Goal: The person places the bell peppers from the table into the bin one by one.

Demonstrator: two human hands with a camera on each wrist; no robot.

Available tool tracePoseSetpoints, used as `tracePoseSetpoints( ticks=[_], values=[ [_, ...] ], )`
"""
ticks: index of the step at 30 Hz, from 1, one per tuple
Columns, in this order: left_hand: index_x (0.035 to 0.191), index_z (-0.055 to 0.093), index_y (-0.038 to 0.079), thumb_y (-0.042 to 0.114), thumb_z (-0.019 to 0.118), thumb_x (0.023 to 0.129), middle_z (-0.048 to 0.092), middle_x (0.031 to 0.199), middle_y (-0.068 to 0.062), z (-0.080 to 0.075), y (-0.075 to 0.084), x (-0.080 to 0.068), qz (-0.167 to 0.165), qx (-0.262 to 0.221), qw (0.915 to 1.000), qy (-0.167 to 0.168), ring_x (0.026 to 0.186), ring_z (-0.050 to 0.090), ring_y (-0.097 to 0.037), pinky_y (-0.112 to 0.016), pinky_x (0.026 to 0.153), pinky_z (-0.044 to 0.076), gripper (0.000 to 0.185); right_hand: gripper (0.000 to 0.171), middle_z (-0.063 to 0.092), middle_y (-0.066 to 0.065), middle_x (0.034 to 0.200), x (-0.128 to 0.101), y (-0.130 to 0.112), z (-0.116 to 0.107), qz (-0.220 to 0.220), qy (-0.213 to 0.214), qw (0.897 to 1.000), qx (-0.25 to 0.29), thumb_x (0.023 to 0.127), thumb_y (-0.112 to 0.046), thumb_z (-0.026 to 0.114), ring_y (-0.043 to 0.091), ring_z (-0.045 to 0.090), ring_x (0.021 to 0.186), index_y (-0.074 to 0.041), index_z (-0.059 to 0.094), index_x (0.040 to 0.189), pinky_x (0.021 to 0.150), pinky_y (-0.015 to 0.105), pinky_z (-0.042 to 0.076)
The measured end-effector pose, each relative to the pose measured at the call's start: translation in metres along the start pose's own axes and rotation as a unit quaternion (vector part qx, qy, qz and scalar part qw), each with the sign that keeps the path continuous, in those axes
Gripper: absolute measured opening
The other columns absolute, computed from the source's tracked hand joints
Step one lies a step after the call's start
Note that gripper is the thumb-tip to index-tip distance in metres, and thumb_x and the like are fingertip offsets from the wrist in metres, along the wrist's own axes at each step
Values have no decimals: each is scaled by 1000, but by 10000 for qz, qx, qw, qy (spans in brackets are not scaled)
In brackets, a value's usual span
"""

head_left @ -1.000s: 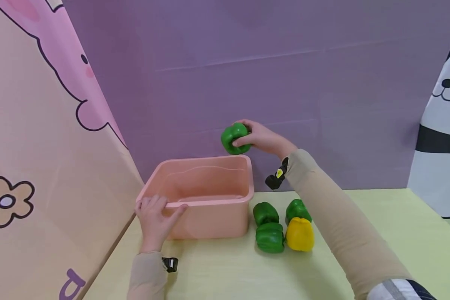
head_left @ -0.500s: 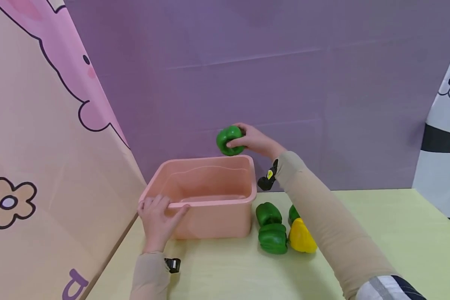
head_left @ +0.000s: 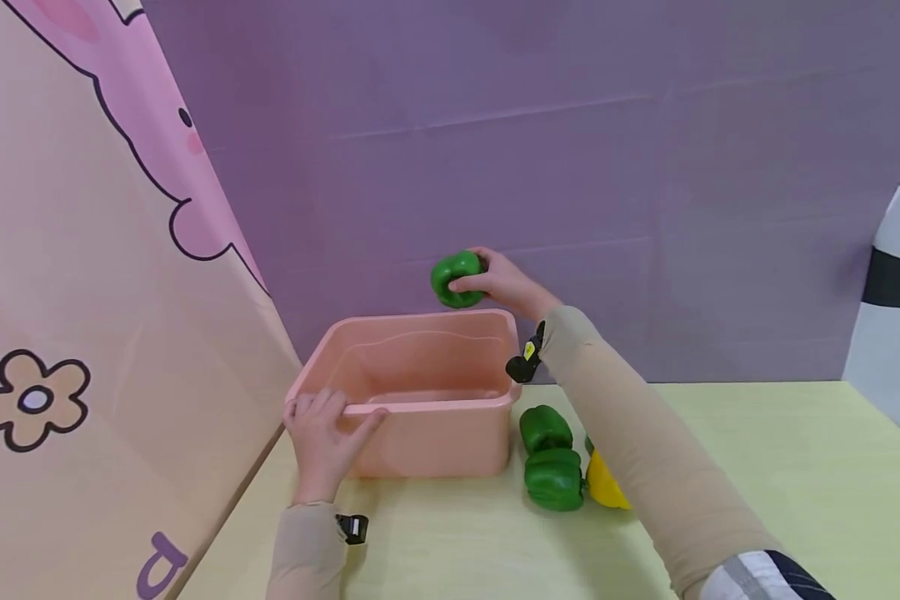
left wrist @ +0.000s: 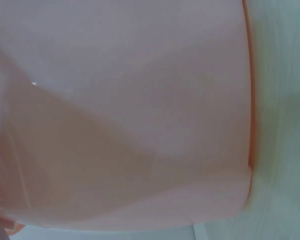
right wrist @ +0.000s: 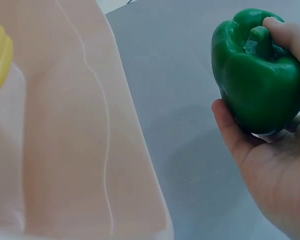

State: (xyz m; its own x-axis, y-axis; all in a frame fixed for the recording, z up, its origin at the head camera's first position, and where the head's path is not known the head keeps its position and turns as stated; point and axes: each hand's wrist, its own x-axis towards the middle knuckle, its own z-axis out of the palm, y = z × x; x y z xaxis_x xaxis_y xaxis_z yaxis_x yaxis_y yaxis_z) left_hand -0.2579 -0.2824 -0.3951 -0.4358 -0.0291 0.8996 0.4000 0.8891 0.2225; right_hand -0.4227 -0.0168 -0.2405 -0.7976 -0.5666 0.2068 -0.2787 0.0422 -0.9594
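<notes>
Green pepper sat gripped in the right hand's curled fingers above the pink tub, whose rim the left hand clasped.

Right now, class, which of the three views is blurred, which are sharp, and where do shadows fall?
Left wrist view: soft and washed out, filled by the pink plastic tub. Right wrist view: sharp, with glossy highlights on the green bell pepper in the right hand. Head view: clear, with soft shadows on the yellow-green table.

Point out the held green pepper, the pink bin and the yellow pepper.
held green pepper [right wrist: 257, 82], right wrist view, on its side.
pink bin [head_left: 427, 407], head view, on its near rim.
yellow pepper [head_left: 603, 486], head view, on its visible left edge.
</notes>
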Motion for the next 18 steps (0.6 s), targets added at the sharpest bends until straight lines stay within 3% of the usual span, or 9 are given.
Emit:
tracePoseSetpoints(
  ticks=[10, 18],
  values=[
    [69, 46, 14, 69, 61, 79, 48, 70, 2, 0, 3, -3, -55, -53, 9999, -69, 75, 41, -27, -58, 92, 20, 59, 71, 46, 16, 133, 14, 10, 19, -6, 68, 9997, -216, 84, -11, 73, 29, 51, 115, -4, 34, 143, 92, 40, 48],
    [69, 46, 14, 74, 56, 80, 50, 71, 0, 3, 7, -4, -80, -85, 9999, -94, 76, 41, -27, -58, 92, 21, 62, 74, 47, 16, 133, 20, 19, 28, -87, 512, 9976, -456, 81, -15, 77, 29, 51, 115, -6, 37, 142, 89, 40, 49]
  ],
)
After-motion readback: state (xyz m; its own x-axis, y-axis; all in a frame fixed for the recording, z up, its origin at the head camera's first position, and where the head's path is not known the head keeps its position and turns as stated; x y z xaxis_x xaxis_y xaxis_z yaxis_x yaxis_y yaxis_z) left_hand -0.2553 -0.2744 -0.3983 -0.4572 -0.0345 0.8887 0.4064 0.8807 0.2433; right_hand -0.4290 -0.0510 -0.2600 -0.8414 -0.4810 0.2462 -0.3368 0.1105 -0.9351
